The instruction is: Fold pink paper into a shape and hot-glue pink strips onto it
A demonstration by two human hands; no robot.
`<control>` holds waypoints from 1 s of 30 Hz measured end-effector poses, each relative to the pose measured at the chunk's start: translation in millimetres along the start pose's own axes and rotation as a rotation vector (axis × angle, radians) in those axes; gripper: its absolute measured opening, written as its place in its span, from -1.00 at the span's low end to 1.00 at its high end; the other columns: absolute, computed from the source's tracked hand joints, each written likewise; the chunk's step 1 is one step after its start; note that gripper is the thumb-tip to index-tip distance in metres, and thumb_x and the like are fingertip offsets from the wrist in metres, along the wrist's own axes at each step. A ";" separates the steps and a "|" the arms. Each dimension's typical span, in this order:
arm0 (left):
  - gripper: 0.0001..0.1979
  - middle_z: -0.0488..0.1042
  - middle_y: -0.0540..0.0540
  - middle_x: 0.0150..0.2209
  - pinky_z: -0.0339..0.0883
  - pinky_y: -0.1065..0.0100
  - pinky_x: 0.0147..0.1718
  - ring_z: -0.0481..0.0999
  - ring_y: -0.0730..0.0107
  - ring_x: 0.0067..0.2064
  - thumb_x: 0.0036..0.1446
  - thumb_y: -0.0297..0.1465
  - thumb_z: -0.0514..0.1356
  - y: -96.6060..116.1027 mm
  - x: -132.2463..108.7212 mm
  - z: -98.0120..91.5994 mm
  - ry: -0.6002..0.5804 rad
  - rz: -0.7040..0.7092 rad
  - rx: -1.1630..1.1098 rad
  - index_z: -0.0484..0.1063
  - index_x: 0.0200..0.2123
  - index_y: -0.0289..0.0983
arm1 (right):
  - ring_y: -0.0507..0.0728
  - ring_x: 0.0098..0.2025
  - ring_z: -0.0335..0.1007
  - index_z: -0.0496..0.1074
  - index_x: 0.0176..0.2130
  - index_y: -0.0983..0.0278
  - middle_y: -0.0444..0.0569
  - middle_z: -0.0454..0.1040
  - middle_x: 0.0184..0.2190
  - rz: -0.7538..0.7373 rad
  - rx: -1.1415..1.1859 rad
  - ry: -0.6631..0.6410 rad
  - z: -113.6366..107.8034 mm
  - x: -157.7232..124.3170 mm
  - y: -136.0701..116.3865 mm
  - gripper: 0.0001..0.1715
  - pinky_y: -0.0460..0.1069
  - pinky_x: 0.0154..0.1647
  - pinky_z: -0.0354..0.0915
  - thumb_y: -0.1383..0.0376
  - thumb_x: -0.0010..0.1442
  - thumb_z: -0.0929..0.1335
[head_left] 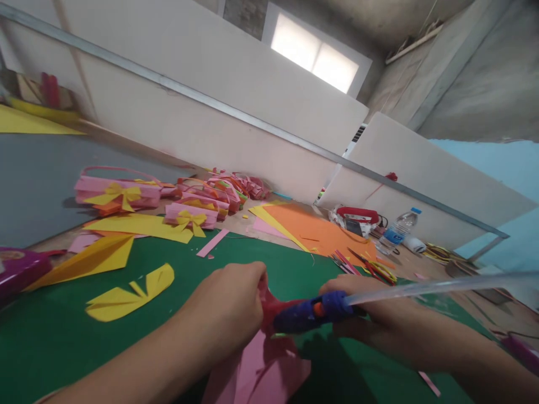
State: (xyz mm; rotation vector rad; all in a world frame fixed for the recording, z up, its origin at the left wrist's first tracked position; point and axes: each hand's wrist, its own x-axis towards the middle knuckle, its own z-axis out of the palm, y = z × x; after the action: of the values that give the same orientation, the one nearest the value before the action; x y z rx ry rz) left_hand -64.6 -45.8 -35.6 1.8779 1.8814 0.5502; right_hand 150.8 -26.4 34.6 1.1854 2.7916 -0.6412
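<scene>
My left hand [229,306] is closed in a pinch on a piece of pink paper [261,365] that lies on the green sheet [63,342] low in the middle of the head view. My right hand [370,314] is wrapped round a blue glue gun [311,314] with a clear glue stick [429,286] sticking out to the right. The gun's nose points left at the paper pinched by my left hand; the tip itself is hidden behind my fingers.
A yellow cut-out bow shape [130,294] and yellow paper [96,258] lie to the left. Several pink paper bags with yellow bows [122,193] stand further back. Orange paper [320,227], scissors [370,266], a water bottle [396,230] and a purple object [17,269] surround the work area.
</scene>
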 end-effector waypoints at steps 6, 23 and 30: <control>-0.85 0.49 -0.06 -0.44 0.13 0.31 -0.44 0.46 0.17 -0.34 -0.13 -0.47 0.01 -1.2 1.7 1.3 -0.005 -0.014 0.004 0.33 -0.47 -0.14 | 0.06 -0.25 0.32 0.40 -0.24 0.17 -0.15 0.42 -0.29 -0.027 -0.005 -0.038 -0.8 8.6 -4.4 -0.87 -0.10 -0.27 0.22 0.31 0.16 0.29; -0.85 0.49 -0.05 -0.46 0.11 0.30 -0.45 0.47 0.14 -0.36 -0.13 -0.49 0.01 -1.8 1.5 3.2 0.005 0.016 0.031 0.30 -0.50 -0.14 | 0.07 -0.26 0.36 0.43 -0.20 0.11 -0.16 0.47 -0.29 0.008 -0.014 -0.121 -6.0 9.2 -11.2 -0.77 -0.10 -0.26 0.24 0.37 0.13 0.30; -0.84 0.50 -0.06 -0.42 0.12 0.29 -0.42 0.48 0.12 -0.33 -0.14 -0.49 0.01 -2.4 -2.8 4.7 -0.018 0.015 0.029 0.31 -0.47 -0.14 | 0.05 -0.29 0.36 0.43 -0.24 0.10 -0.19 0.46 -0.31 0.021 -0.040 -0.129 -12.2 -5.1 -5.6 -0.77 -0.13 -0.31 0.23 0.39 0.13 0.28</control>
State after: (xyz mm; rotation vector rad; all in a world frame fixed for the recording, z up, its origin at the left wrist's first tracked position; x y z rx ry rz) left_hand -64.0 -48.8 -40.8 1.9099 1.8752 0.5123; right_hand 151.9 -28.6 48.8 1.1226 2.6693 -0.6326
